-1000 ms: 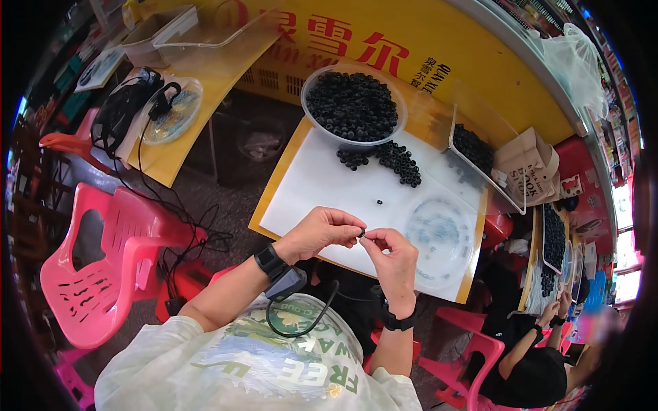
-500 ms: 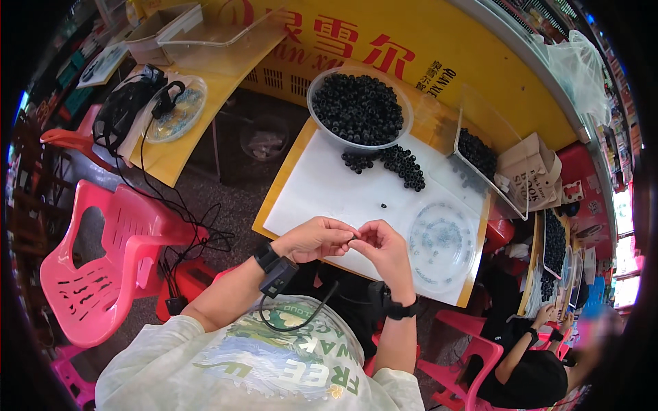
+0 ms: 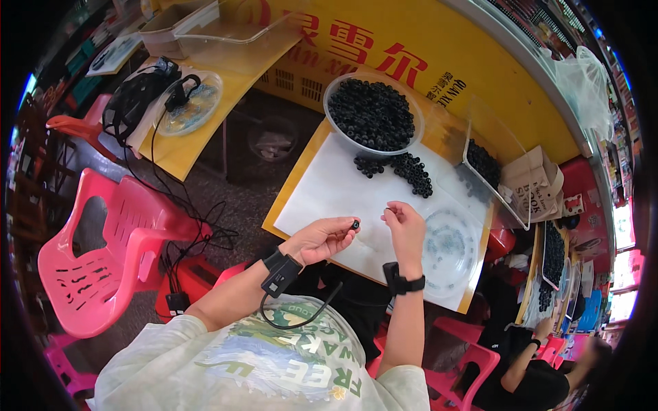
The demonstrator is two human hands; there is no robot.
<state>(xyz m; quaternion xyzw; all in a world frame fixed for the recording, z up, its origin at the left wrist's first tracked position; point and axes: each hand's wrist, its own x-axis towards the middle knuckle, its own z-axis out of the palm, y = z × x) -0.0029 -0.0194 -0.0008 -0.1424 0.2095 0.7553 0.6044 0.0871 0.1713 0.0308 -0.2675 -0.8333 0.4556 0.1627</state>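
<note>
My left hand (image 3: 319, 240) is closed in a pinch above the near edge of the white sheet (image 3: 308, 185). Between its thumb and forefinger is a small round black part (image 3: 355, 225), its end showing a pale centre. My right hand (image 3: 404, 227) reaches low over the sheet, with thumb and fingertips pinched together. A dark speck shows at those fingertips, too small to name. To its right lies a clear round plate (image 3: 473, 241) with small bluish pieces. Beyond my hands, black ring-shaped parts (image 3: 412, 172) lie beside a clear bowl (image 3: 330, 113) heaped with more.
A clear bin (image 3: 526, 218) with black parts stands at the table's right, beside a beige paper bag (image 3: 531, 185). At left are a pink chair (image 3: 75, 274), loose cables and another yellow table (image 3: 168, 161). A co-worker's arm (image 3: 517, 370) shows at lower right.
My hands, together before, have drawn apart. The left now shows the black part at its fingertips. The right has gone forward to where a loose black part lay. The view has shifted slightly.
</note>
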